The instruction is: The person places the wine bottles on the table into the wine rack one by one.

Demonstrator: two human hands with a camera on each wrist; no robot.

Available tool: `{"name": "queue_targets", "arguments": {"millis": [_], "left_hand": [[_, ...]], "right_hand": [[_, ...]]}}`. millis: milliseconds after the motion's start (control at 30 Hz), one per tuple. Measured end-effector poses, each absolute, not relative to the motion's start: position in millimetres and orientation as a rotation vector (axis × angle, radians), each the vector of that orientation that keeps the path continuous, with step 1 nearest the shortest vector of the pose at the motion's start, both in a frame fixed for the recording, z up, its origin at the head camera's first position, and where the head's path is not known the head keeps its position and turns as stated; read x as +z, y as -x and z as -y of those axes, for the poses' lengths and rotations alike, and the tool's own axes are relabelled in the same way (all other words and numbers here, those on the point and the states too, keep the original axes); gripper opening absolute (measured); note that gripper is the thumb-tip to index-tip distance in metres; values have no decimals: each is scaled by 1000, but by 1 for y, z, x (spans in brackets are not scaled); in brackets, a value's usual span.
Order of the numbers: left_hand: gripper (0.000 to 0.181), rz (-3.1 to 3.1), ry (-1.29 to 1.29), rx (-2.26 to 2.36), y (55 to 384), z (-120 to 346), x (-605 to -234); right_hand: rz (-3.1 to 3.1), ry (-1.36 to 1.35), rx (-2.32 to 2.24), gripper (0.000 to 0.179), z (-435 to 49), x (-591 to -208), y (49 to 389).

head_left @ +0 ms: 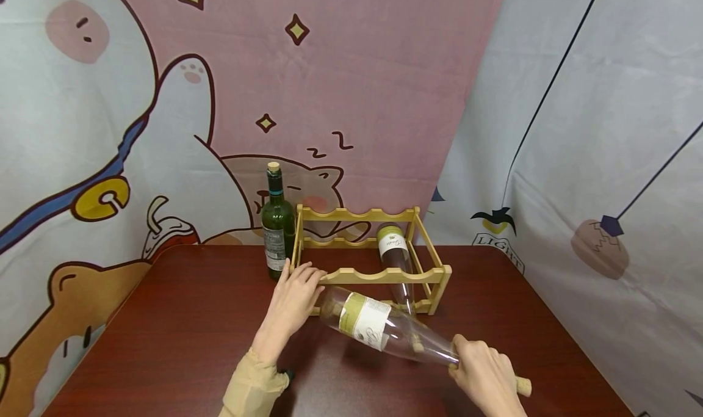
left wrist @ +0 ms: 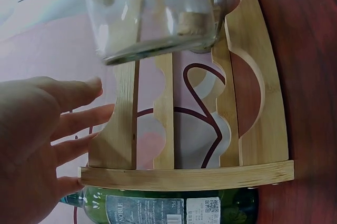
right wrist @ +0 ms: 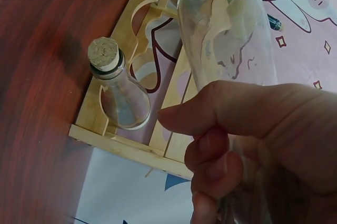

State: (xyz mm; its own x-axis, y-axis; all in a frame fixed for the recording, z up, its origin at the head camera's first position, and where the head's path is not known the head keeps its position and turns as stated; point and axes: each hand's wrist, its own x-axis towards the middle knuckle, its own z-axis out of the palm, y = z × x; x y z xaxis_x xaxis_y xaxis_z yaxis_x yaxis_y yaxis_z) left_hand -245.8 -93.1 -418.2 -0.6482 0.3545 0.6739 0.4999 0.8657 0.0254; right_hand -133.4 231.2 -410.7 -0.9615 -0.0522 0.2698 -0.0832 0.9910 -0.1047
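My right hand (head_left: 483, 371) grips a clear wine bottle (head_left: 409, 337) by its neck, the cork poking out past the fist. The bottle is tilted, its labelled base end up and to the left, in front of the wooden wine rack (head_left: 384, 276). At the rack's front left corner is my left hand (head_left: 293, 298), its fingers extended along the top rail. In the left wrist view those fingers (left wrist: 87, 116) reach the rail with nothing held. A second clear bottle (head_left: 392, 252) lies in the right side of the rack, its corked neck (right wrist: 105, 63) pointing out the front.
A corked green bottle (head_left: 279, 224) stands upright just left of the rack. Everything sits on a dark red-brown table (head_left: 181, 337). Behind it hangs a cartoon-printed cloth (head_left: 373, 99). A small dark object (head_left: 287, 375) shows beside the left sleeve.
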Motion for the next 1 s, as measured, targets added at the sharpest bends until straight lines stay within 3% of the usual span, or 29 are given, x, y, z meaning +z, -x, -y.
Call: {"name": "queue_targets", "arguments": {"millis": [567, 1000], "left_hand": [[16, 2316, 583, -189, 251, 94, -425], [24, 2316, 596, -238, 255, 96, -433]], "right_hand": [[2996, 128, 279, 20, -234, -418, 123], [3079, 253, 348, 18, -234, -421, 120]]}}
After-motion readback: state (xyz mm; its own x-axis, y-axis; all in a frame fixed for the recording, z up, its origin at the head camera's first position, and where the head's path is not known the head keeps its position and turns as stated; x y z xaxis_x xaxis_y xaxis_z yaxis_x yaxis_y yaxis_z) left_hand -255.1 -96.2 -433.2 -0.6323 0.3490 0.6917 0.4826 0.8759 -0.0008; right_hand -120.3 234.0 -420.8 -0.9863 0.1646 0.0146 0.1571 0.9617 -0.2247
